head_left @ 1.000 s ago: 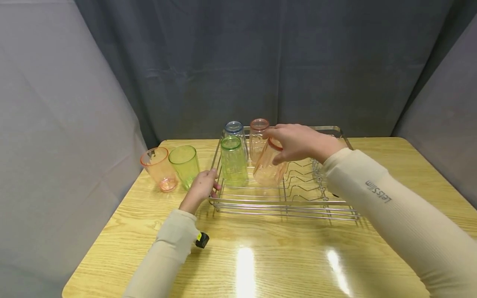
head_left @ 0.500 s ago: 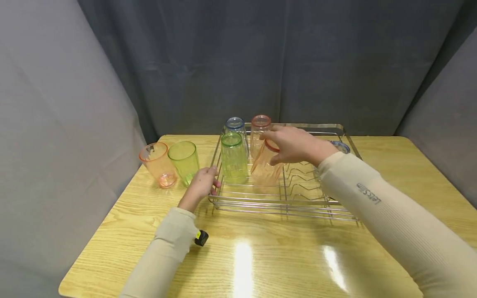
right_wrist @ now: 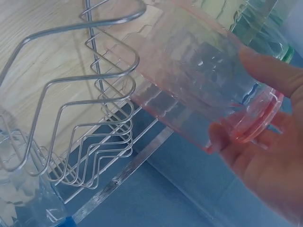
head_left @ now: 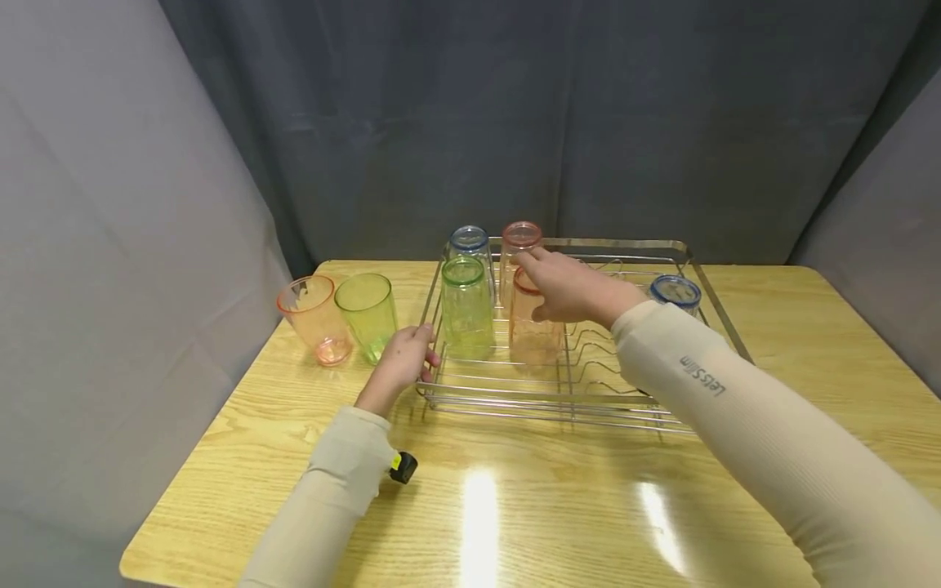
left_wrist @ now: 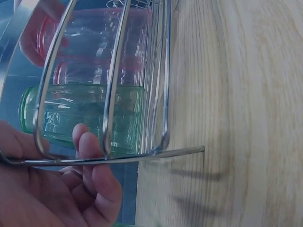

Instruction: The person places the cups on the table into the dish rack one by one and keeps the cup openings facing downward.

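My right hand (head_left: 569,286) is around the top of an upside-down orange tumbler (head_left: 534,335), which stands upright on the wire dish rack (head_left: 507,396). In the right wrist view, thumb and fingers lie on opposite sides of the orange tumbler (right_wrist: 199,71) near its base. My left hand (head_left: 400,363) holds the rack's left side, with fingertips through the wires in the left wrist view. Beside the orange tumbler stands an inverted green tumbler (head_left: 468,318). Behind them are an inverted blue-rimmed tumbler (head_left: 470,238) and a pink one (head_left: 522,234).
On the table left of the rack, an orange tumbler (head_left: 316,318) and a yellow-green tumbler (head_left: 367,314) stand mouth up. Another blue-rimmed tumbler (head_left: 675,291) is inverted at the rack's right. Wavy wire dividers (right_wrist: 94,104) run along the rack beside the right hand.
The orange tumbler in my right hand has gone from tilted to upright on the rack. The right hand's fingers have straightened somewhat. My left hand stays at the rack's side.
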Available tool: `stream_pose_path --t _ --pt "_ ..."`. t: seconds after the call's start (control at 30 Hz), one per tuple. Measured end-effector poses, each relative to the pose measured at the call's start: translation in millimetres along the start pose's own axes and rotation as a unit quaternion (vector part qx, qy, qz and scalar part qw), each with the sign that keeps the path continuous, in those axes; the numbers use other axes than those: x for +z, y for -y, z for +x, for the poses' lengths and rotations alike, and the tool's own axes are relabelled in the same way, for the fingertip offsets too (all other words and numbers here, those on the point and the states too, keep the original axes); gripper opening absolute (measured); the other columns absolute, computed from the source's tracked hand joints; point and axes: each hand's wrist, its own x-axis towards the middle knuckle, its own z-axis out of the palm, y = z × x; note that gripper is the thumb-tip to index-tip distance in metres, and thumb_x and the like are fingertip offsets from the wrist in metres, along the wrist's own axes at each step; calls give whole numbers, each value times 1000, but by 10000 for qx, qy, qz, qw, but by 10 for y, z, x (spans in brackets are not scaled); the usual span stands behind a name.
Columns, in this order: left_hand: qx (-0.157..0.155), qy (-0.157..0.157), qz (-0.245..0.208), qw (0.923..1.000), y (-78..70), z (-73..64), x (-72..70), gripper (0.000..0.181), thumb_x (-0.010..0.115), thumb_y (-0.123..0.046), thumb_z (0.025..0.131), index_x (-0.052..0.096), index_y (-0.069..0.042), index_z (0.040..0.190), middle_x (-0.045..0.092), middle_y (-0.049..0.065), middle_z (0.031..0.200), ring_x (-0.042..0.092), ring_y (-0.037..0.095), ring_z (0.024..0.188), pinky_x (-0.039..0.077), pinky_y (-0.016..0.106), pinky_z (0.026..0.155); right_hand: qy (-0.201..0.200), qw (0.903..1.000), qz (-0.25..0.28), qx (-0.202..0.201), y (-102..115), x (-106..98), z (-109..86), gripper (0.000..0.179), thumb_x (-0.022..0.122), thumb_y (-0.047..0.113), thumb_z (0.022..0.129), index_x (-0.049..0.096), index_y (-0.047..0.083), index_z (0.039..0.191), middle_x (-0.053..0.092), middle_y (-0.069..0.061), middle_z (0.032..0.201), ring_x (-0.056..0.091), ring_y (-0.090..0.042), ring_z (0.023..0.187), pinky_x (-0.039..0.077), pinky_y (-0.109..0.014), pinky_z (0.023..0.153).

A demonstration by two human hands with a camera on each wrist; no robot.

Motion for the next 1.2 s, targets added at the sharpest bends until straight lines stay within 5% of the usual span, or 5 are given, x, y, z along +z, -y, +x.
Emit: stream_pose_path --t 0.33,0.73,1.03,1.2 --pt "-46 87 -118 9999 -34 -25 60 55 28 -41 108 51 2 133 62 7 87 59 18 63 50 27 63 -284 9993 -62 221 -17 61 -50 58 78 15 83 42 2 126 53 -18 130 56 -35 115 48 -49 100" --pt "-64 110 -100 9999 -42 -30 71 54 27 -39 108 51 2 133 62 7 87 59 20 64 51 26 62 -212 9989 127 386 -20 40 -120 49 65 10 89 46 3 134 49 -18 141 56 -40 121 47 -54 103" --pt "-75 113 -189 9997 10 13 71 55 28 -40 108 49 3 134 61 6 86 58 18 61 51 27 62 450 9974 186 538 92 -19 -188 68 64 20 94 32 9 154 22 -29 159 34 -52 142 35 -62 113" --pt "-119 115 -150 9997 57 14 78 55 27 -40 108 50 3 134 63 9 88 58 18 61 50 27 62 188 9982 395 409 140 -34 -318 71 64 22 95 28 11 156 14 -27 162 25 -52 146 31 -65 115"
